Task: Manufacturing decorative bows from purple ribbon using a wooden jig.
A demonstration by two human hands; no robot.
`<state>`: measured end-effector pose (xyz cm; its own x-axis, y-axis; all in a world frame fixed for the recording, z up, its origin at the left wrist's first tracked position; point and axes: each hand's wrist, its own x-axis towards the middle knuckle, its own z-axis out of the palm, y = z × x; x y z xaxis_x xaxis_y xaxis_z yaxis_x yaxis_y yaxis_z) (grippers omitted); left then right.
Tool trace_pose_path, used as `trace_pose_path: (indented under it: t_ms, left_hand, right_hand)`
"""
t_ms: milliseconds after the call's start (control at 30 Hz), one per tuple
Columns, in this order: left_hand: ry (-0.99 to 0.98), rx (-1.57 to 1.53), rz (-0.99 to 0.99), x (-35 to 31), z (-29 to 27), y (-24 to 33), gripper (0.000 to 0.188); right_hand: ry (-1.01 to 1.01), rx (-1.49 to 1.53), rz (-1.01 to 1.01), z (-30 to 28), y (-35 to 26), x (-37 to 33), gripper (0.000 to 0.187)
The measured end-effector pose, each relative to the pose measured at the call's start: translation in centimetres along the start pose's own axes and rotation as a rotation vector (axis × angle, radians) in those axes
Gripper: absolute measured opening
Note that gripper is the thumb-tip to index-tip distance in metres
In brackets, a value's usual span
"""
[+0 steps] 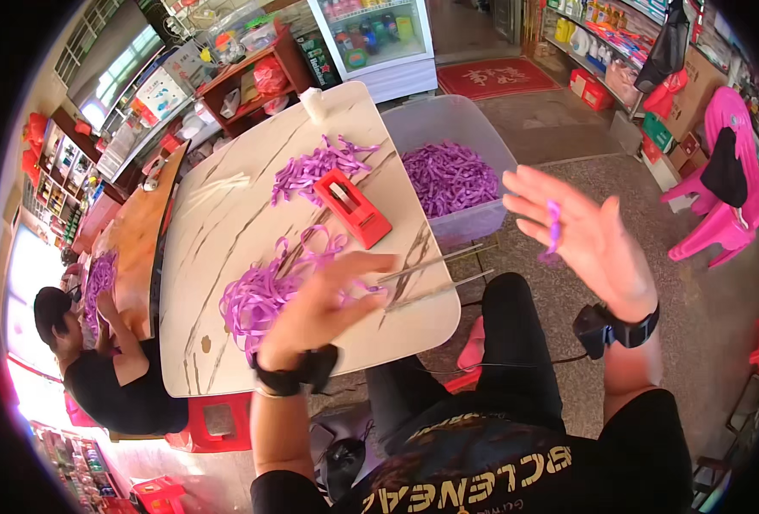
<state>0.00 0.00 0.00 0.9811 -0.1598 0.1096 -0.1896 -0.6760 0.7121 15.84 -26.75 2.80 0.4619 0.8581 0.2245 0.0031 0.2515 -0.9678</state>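
My left hand (332,300) is over the near part of the marble-patterned table (379,338), fingers spread and slightly blurred, with nothing seen in it. Beside and partly beneath it lies a loose tangle of long purple ribbon (249,307). Off the table's right side, my right hand (578,236) is raised with fingers stretched out. A short purple ribbon piece (553,227) shows against its palm; whether it clings or falls I cannot tell. A red tape dispenser (354,210) sits mid-table, next to a pile of short purple ribbon pieces (315,171). Two thin metal rods (444,261) jut past the table's right edge.
A clear plastic bin (469,227) full of purple ribbon pieces (448,176) stands against the table's right side. White sticks (217,190) and a white cylinder (313,104) are on the table. Another person (110,368) sits at the left. A pink chair (726,184) stands right.
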Motion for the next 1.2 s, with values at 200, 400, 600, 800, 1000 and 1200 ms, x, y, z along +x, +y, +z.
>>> trace_pose_path:
  t_ms: [200, 400, 600, 800, 1000, 1200]
  left_hand:
    - [0.069, -0.356, 0.19, 6.7, 7.5, 4.3, 0.034]
    - [-0.177, -0.825, -0.051, 7.8, 9.2, 4.6, 0.025]
    - [-0.224, -1.168, -0.095, 7.8, 9.8, 3.9, 0.039]
    - [-0.203, -1.419, -0.227, 8.4, 10.2, 4.0, 0.051]
    - [-0.436, -1.461, -0.245, 9.1, 9.8, 5.2, 0.046]
    - [-0.376, -1.558, -0.233, 9.8, 10.7, 6.6, 0.031]
  right_hand:
    - [-0.008, -0.012, -0.029, 1.9, 1.6, -0.9, 0.093]
    - [0.01, 0.038, -0.072, 1.3, 2.5, -1.8, 0.092]
    - [0.022, 0.064, -0.057, 1.4, 2.7, -1.9, 0.095]
    - [0.071, -0.051, -0.019, 2.0, 1.5, -2.1, 0.102]
    - [0.047, -0.165, -0.191, 1.5, 1.5, -2.5, 0.099]
    - [0.093, -0.472, -0.352, 0.5, 0.9, -3.2, 0.108]
